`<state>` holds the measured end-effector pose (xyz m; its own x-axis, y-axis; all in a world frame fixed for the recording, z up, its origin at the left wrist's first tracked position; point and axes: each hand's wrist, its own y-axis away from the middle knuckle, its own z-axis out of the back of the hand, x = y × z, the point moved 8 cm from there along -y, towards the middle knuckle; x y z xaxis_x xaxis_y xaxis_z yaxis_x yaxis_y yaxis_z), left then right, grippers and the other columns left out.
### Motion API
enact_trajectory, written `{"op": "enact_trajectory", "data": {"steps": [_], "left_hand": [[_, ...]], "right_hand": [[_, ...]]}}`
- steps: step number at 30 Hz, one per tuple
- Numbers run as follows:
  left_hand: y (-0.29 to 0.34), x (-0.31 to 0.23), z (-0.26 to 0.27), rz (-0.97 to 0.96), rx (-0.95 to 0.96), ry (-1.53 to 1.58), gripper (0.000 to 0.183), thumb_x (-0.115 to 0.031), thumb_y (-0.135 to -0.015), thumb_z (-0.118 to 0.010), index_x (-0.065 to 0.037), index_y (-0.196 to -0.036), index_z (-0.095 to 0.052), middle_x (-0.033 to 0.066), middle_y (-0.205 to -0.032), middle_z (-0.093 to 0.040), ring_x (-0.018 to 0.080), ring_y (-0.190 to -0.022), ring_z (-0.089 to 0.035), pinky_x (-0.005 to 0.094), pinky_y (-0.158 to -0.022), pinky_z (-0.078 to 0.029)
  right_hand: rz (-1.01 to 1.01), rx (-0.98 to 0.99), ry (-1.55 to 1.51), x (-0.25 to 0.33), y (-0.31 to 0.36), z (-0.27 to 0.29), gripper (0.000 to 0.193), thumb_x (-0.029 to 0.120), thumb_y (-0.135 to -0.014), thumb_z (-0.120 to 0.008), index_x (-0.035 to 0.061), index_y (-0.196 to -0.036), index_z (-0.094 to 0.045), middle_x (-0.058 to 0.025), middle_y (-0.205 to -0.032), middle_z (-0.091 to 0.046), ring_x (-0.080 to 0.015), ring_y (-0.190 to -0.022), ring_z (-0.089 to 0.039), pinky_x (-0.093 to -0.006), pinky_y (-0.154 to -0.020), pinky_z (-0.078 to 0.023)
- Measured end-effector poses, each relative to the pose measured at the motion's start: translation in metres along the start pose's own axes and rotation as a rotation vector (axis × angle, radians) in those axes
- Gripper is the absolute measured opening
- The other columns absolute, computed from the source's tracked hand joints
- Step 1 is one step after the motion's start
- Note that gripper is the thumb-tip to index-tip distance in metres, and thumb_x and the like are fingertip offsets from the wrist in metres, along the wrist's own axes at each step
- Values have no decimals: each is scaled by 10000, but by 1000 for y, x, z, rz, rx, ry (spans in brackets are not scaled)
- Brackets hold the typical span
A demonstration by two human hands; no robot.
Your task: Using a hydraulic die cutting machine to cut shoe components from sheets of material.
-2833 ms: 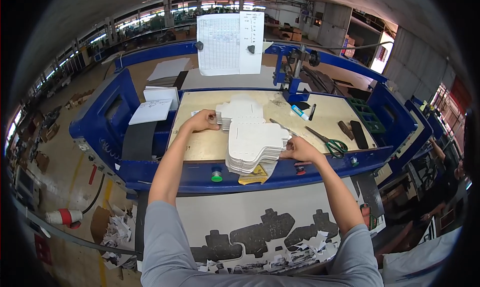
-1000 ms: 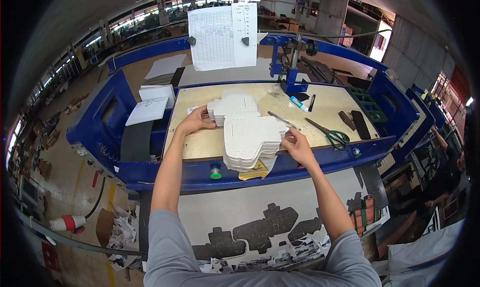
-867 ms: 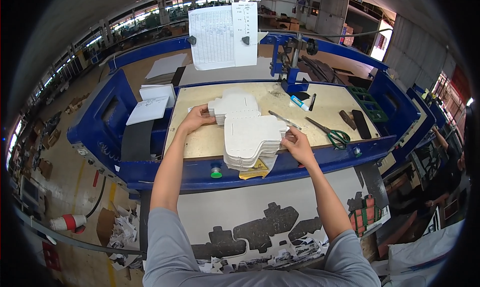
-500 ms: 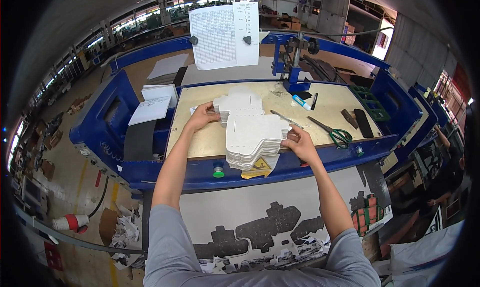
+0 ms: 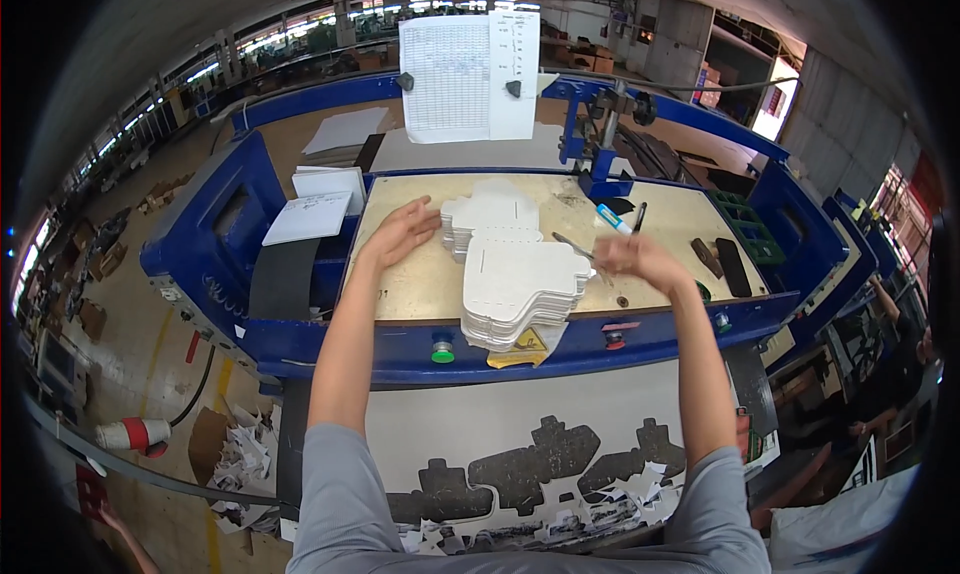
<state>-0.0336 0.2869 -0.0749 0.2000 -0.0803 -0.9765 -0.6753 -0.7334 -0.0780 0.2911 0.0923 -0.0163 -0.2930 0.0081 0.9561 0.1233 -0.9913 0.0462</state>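
Note:
A thick stack of off-white die-cut card pieces [image 5: 520, 279] stands at the front edge of the pale work board, the near part jutting over it. Each piece has a wide near panel and a smaller far panel with dashed lines. My left hand [image 5: 403, 232] is beside the far panel, fingers stretched and apart, holding nothing. To the right of the stack, my right hand [image 5: 640, 262] is off the card and smeared by motion, so its grip does not show. It hovers over the scissors, whose green handle [image 5: 703, 292] peeks out behind my wrist. A thin pen-like tool [image 5: 572, 244] lies beside the stack.
Behind the hands are a glue stick [image 5: 612, 219], a black marker [image 5: 639, 217], a black phone [image 5: 734, 267] and a green tray [image 5: 745, 224]. A blue machine frame [image 5: 225, 229] surrounds the board [image 5: 400, 289]. Green [image 5: 443, 351] and red buttons [image 5: 615, 341] sit on its front.
Both hands have let go of the stack. My left hand has opened beside it; my right hand has moved right and slightly up, covering most of the scissors. The view has shifted slightly.

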Motion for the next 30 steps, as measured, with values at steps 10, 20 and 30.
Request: {"op": "enact_trajectory", "data": {"steps": [10, 20, 30], "left_hand": [[-29, 7, -33, -75, -383, 110, 983, -842, -790, -159, -182, -1513, -75, 182, -1530, -190, 328, -1394, -228, 487, -1117, -170], [-33, 8, -41, -103, -394, -54, 873, -756, -867, -206, -110, -1439, -338, 217, -1423, -364, 313, -1337, -320, 466, -1111, -185], [-39, 4, -24, -256, -454, 187, 826, -693, -913, -145, -64, -1359, -440, 157, -1308, -523, 253, -1247, -437, 383, -1078, -281]], "right_hand": [[-410, -140, 1, 2, -122, -67, 726, 621, -870, -518, -64, -1107, -550, -130, -951, -614, -144, -762, -587, -248, -647, -504], [-437, -172, 113, 5, -121, -65, 649, 601, -801, -639, -17, -996, -595, -38, -825, -566, -84, -620, -518, -215, -512, -468], [-445, -67, -182, -6, -140, -65, 582, 549, -864, -587, -26, -955, -581, -79, -796, -576, -146, -599, -559, -283, -493, -493]]}}
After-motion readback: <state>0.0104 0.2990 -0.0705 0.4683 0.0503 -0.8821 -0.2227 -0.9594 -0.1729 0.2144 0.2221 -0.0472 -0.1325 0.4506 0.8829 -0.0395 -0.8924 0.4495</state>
